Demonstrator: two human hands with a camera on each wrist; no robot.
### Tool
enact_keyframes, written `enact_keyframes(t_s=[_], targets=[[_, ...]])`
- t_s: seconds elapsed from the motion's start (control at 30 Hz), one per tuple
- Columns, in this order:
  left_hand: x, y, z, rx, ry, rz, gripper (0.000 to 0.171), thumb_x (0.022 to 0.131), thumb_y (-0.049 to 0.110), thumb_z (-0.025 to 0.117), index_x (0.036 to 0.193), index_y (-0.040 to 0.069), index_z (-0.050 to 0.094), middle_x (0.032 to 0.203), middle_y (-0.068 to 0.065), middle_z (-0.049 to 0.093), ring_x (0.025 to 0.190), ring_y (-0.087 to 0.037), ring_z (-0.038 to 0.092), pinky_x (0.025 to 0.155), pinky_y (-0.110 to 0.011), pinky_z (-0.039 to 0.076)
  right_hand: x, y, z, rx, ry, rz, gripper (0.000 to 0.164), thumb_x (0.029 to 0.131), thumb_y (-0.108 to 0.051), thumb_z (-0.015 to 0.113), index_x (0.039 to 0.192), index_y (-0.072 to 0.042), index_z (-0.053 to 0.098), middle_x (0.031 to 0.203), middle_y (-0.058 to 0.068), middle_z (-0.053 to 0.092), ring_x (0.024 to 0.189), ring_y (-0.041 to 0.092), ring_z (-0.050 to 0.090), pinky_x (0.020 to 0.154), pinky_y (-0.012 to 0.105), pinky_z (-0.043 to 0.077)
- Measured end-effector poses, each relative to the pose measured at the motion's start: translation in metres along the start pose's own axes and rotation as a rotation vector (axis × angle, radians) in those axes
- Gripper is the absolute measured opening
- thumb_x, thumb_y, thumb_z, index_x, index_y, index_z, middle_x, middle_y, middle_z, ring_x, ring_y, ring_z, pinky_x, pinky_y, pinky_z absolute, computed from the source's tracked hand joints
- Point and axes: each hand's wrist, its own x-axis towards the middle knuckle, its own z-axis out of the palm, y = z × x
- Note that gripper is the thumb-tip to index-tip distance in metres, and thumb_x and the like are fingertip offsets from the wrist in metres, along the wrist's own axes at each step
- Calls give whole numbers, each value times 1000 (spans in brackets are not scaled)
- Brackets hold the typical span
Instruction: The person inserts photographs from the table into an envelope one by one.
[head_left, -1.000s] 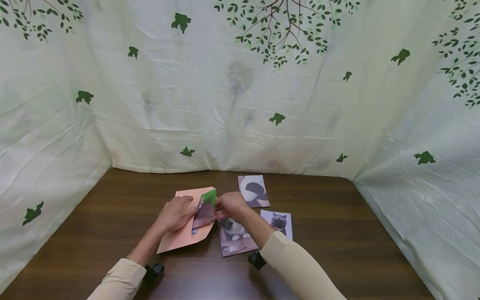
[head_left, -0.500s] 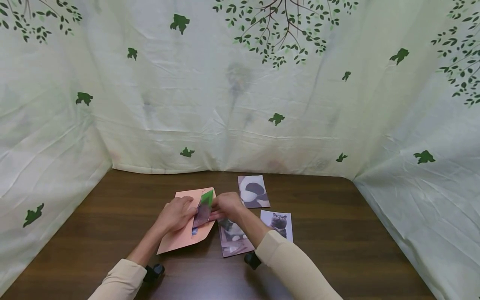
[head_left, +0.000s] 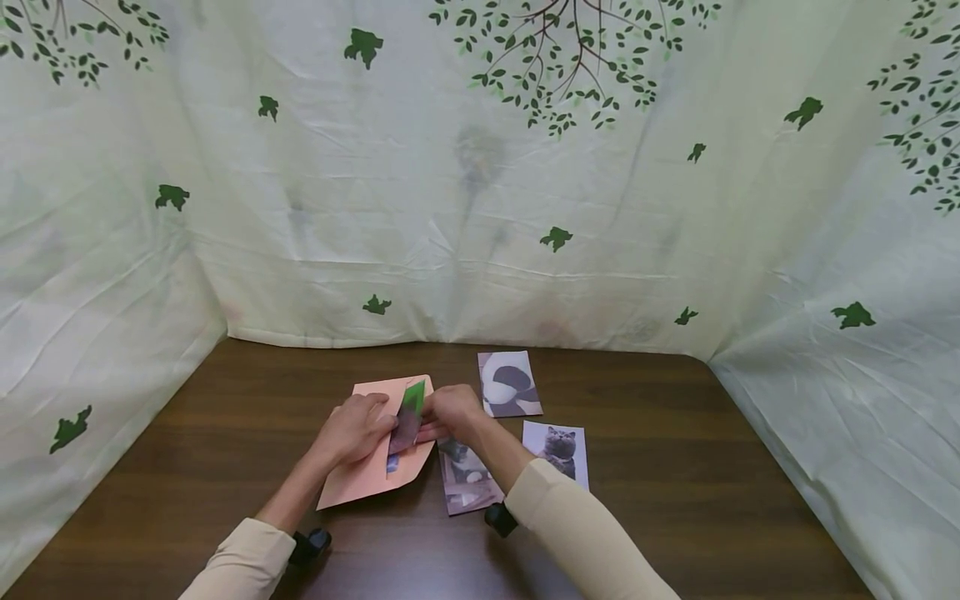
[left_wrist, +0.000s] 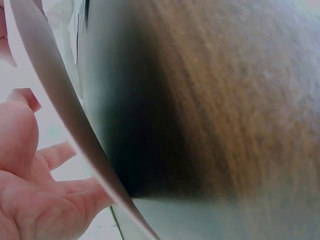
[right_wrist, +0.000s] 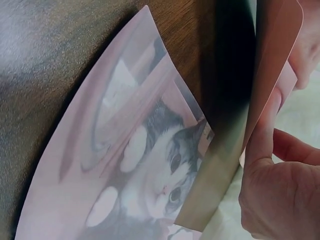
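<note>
L hand (head_left: 358, 427) grips salmon envelope (head_left: 360, 479), clamped nearly closed w/ just paper between; R hand (head_left: 456, 412) seems to pinch R edge of green-topped photo (head_left: 412, 402), partly in the envelope. Exact fingertip contact's hidden. Photo's prob. v. light, bendy, slick, easily creased: hold by edges. Envelope's prob. floppy; grip nr mouth.

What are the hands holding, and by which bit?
The left hand holds the pink envelope by its left side. The right hand touches the green-topped photo at its right edge; whether it's pinched, I can't tell.
</note>
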Motion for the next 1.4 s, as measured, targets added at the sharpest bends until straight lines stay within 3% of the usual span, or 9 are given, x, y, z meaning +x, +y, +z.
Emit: enact_keyframes(t_s=[0.3, 0.73, 1.0, 1.4], targets=[[1, 0, 1, 6, -10, -7, 51, 98, 28, 54, 137, -6, 57, 136, -27, 59, 133, -47, 49, 109, -64, 35, -1, 2, 0, -3, 21, 3, 16, 85, 10, 59, 99, 12, 67, 72, 20, 71, 56, 21, 70, 60, 35, 62], [1, -1, 0, 5, -9, -3, 51, 98, 28, 54, 137, -6, 56, 137, -28, 59, 133, -47, 48, 110, -64, 34, -2, -1, -3, -39, -12, 17, 17, 87, 10, 59, 100, 14, 68, 75, 23, 72, 58, 22, 72, 60, 34, 62], [0, -1, 0, 0, -14, -9, 51, 99, 28, 55, 137, -5, 56, 137, -29, 58, 134, -47, 48, 110, -64, 34, -2, 3, 6, -37, -36, 10, 16, 86, 9, 59, 95, 14, 71, 81, 26, 74, 65, 26, 75, 65, 37, 62], [-2, 0, -2, -8, -11, -1, 52, 98, 29, 57, 137, -6, 56, 137, -30, 57, 133, -48, 48, 110, -64, 35, 4, 8, 15, -24, 15, 20, 11, 86, 9, 61, 92, 11, 70, 67, 16, 67, 50, 20, 67, 61, 36, 62]])
